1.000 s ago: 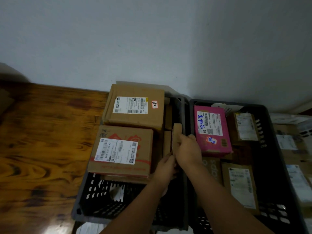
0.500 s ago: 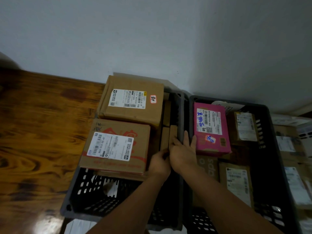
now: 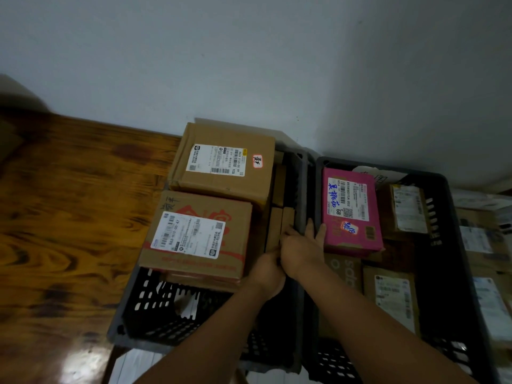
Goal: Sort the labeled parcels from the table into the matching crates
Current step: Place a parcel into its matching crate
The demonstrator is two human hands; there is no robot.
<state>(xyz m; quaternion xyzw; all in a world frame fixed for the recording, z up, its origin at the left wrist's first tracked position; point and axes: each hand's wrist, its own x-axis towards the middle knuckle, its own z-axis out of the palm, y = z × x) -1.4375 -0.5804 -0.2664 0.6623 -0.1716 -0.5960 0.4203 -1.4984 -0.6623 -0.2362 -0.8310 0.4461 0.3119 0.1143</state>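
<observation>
**Left crate** (image 3: 155, 314) – dark slotted plastic, standing just beside the right edge of the wooden tabletop (image 3: 69, 217), its far end against the pale wall (image 3: 249, 65).
- Plain brown box (image 3: 227, 134) at the far end, lying flat, with a white shipping label and a small red-edged sticker (image 3: 257, 161) on top.
- Red-printed brown box (image 3: 194, 261) touching the plain one on its near side, also with a white label on top.
- Slim parcel (image 3: 287, 218) – brown card, standing on edge against the crate's right wall, with a second thin parcel (image 3: 274, 228) touching its left face. Both sit in the gap between the big boxes and that wall.

**Hands**
- Left hand (image 3: 267, 268): fingers curled on the near end of the slim parcel; the other hand partly hides the grip.
- Right hand (image 3: 300, 252): laid over the two touching crate walls, fingers (image 3: 310, 230) straight and spread, pointing to the far end, thumb side against the slim parcel.

**Right crate** (image 3: 448, 273) – same dark plastic, touching the left crate.
- Pink box (image 3: 350, 209) at the far left corner, with a white label bearing blue handwriting, resting on other parcels.
- Brown labelled parcel (image 3: 406, 209) just beside it, towards the right wall.
- Another labelled parcel (image 3: 390, 297) at the near end.

More labelled parcels (image 3: 484, 245) lie outside this crate's right wall, blurred.
</observation>
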